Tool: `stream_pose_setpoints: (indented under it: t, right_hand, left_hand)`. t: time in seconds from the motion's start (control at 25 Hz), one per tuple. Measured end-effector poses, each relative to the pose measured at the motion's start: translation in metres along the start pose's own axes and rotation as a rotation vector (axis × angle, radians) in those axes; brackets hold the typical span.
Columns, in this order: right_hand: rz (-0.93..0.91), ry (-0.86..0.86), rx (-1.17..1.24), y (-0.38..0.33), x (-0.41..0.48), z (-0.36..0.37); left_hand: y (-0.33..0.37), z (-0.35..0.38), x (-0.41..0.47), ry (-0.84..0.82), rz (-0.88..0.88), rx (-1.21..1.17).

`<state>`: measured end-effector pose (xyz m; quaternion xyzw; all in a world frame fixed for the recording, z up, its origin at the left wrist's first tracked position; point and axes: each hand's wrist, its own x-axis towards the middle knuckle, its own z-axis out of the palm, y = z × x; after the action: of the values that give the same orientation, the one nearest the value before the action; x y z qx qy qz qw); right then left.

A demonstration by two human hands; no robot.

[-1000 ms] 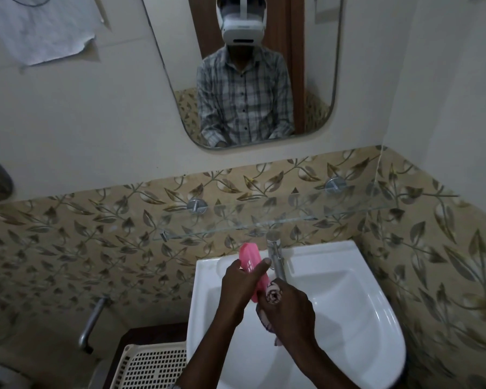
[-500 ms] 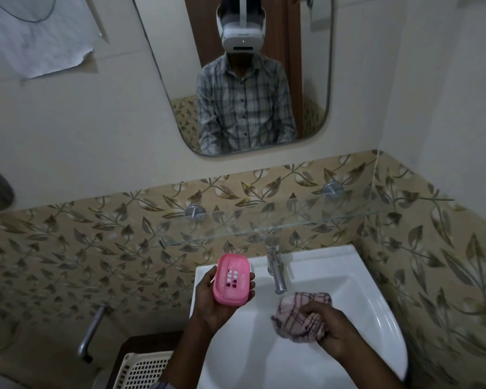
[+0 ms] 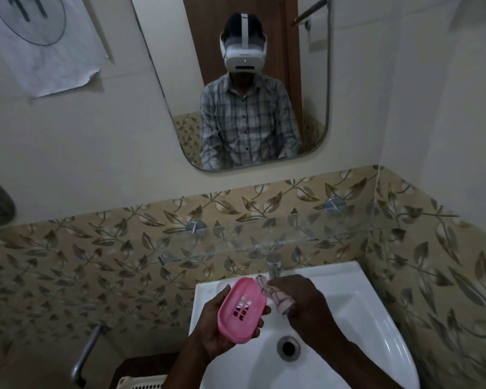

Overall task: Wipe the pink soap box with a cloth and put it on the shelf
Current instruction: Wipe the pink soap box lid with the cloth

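Your left hand [image 3: 216, 329] cups the pink soap box [image 3: 241, 309] over the sink [image 3: 371, 313]; right hand [image 3: 306, 301] clenches cloth [image 3: 274, 294] against box's top edge, below glass shelf [image 3: 264, 244].

wall paper sheet [image 3: 40, 43], handwritten "11" circled

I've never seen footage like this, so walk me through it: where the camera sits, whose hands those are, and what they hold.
There is no machine here. A person wears a camera on the head, looking forward and down, so the two hands at the bottom are the person's own. The mirror shows the wearer in a headset. The left hand holds a pink soap box over the white sink. The right hand grips a bunched cloth right beside the box's edge. Above the tap, a glass shelf runs along the leaf-patterned tiles, with nothing on it.
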<state>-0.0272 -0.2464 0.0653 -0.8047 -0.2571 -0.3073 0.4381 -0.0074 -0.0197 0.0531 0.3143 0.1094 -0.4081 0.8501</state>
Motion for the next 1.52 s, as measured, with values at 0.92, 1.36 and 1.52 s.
stream_pose_setpoints:
  t: [0.92,1.36,1.52]
  right_hand:
    - [0.196,-0.196,-0.597,-0.026,0.016,0.042]
    - [0.319,-0.225,-0.342,-0.022,0.024,0.034]
    - [0.560,-0.381,-0.507,-0.024,0.031,0.032]
  left_hand:
    - [-0.011,0.040,0.028,0.325,0.321,0.196]
    - [-0.027,0.040,0.031,0.428,0.515,0.329]
    - [-0.028,0.044,0.035,0.431,0.583,0.379]
